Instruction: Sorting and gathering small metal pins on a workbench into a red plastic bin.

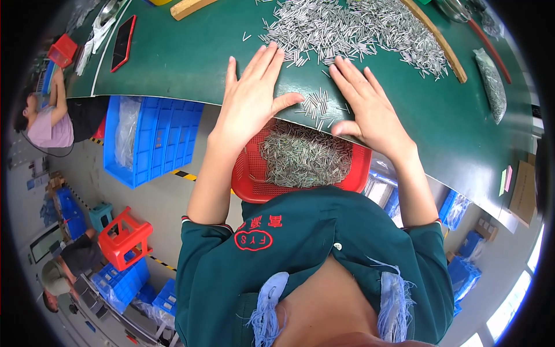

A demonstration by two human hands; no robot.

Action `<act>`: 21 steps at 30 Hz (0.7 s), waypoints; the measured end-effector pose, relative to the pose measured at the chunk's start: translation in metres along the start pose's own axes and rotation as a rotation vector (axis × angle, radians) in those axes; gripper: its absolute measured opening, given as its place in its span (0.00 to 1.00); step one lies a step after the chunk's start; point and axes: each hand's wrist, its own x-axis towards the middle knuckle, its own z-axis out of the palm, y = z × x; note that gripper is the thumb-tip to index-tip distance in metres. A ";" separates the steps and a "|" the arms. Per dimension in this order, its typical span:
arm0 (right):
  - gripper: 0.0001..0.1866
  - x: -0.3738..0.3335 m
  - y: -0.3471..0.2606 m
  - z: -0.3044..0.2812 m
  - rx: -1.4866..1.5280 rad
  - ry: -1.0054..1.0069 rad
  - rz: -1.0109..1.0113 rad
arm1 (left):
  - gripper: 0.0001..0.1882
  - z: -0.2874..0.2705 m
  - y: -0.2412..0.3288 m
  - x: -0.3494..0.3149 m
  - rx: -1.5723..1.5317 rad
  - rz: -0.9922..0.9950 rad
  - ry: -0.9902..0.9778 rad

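Note:
My left hand (251,95) lies flat on the green table with its fingers stretched forward and its thumb out to the right. Across from it, my right hand (367,107) is spread on the tabletop, thumb pointing left. Between the two hands lies a small cluster of thin metal pins (315,104), close to the table's front edge. A large heap of the same silvery pins (324,29) spreads beyond my fingertips. Below the edge, against my body, a red perforated basket (245,173) holds many more pins (306,156). Neither hand grips anything.
Wooden strips (436,37) border the heap. A red-edged phone (123,43) lies on the table's left, a filled clear bag (491,84) on its right. A blue crate (153,139) stands below the table at left, near a red stool (124,237). Two other people are at left.

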 end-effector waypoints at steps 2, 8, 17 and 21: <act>0.57 0.006 0.001 0.004 -0.019 -0.010 0.027 | 0.49 0.005 0.004 0.003 -0.021 0.030 -0.028; 0.57 -0.002 -0.007 0.000 0.035 -0.072 -0.041 | 0.50 0.006 0.025 -0.011 -0.114 0.219 -0.072; 0.64 -0.036 -0.019 -0.006 0.000 -0.165 0.049 | 0.50 -0.018 0.025 -0.049 -0.062 0.134 -0.083; 0.58 -0.028 -0.024 -0.007 0.109 -0.097 -0.009 | 0.50 -0.018 0.033 -0.047 -0.089 0.154 -0.100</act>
